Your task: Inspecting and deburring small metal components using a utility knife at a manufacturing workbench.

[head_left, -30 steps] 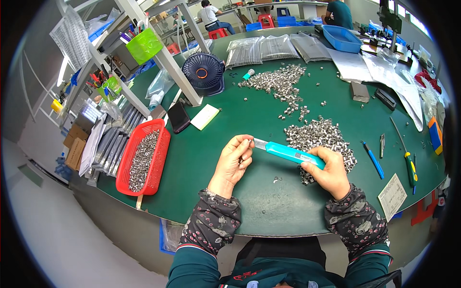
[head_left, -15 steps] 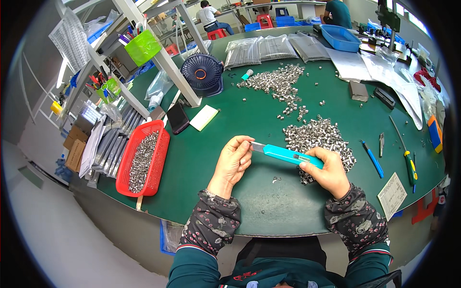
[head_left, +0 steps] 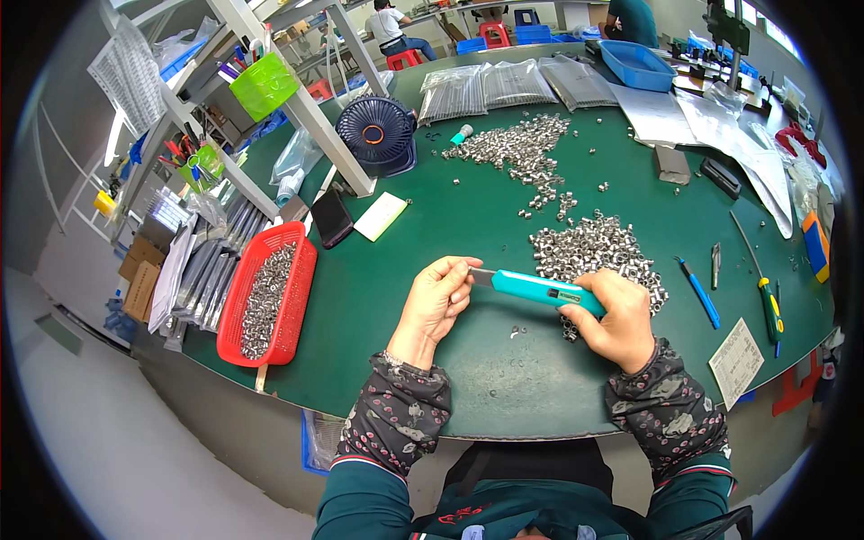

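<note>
My right hand [head_left: 616,319] is wrapped around a teal utility knife [head_left: 533,287], thumb along its side. Its metal blade [head_left: 481,277] is out and points left, toward my left hand [head_left: 437,304]. The left fingertips are pinched together right at the blade's tip. Whatever sits between them is too small and covered to make out. Behind and partly beneath my right hand lies a heap of small silvery metal rings [head_left: 589,247]. A few tiny scraps [head_left: 517,332] rest on the green table [head_left: 504,400] below the knife.
Farther back spreads a second heap of rings [head_left: 522,148]. At left stand a red basket [head_left: 301,310] of small metal parts, a phone [head_left: 332,219], a notepad [head_left: 380,216] and a fan [head_left: 375,135]. At right lie a blue pen-like tool [head_left: 698,295], a screwdriver [head_left: 769,309] and a paper slip [head_left: 736,363].
The knife has tilted slightly in my right hand, and its blade shows darker than before. Both hands keep nearly the same place.
</note>
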A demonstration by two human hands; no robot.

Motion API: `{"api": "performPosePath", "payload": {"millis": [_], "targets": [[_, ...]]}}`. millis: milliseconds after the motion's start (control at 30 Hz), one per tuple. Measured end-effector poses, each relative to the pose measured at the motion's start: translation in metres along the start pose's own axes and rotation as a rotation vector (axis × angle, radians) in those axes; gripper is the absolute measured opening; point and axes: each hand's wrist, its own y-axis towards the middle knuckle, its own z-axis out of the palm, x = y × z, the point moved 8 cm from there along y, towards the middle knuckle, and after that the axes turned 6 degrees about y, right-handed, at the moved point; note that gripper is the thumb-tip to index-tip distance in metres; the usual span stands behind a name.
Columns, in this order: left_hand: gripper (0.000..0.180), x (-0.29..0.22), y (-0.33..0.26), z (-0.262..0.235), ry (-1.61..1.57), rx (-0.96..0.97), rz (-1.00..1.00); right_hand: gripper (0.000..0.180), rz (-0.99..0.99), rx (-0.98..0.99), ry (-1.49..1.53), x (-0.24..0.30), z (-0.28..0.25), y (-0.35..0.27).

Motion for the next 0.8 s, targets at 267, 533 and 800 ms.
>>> {"api": "performPosePath", "payload": {"millis": [267, 533, 800], "targets": [[0.016, 0.001, -0.005, -0.001, -0.341, -0.012, -0.080, 0.021, -0.032, -0.158, 0.080, 0.001, -0.015, 0.001], [0.013, -0.108, -0.041, -0.082, 0.092, -0.441, 0.277, 0.024, 0.126, -0.272, 0.154, -0.023, -0.029, 0.001], [0.014, -0.176, -0.140, -0.319, 1.070, -1.040, 0.215, 0.020, 0.147, -0.302, 0.247, -0.020, -0.029, 0.004]]}}
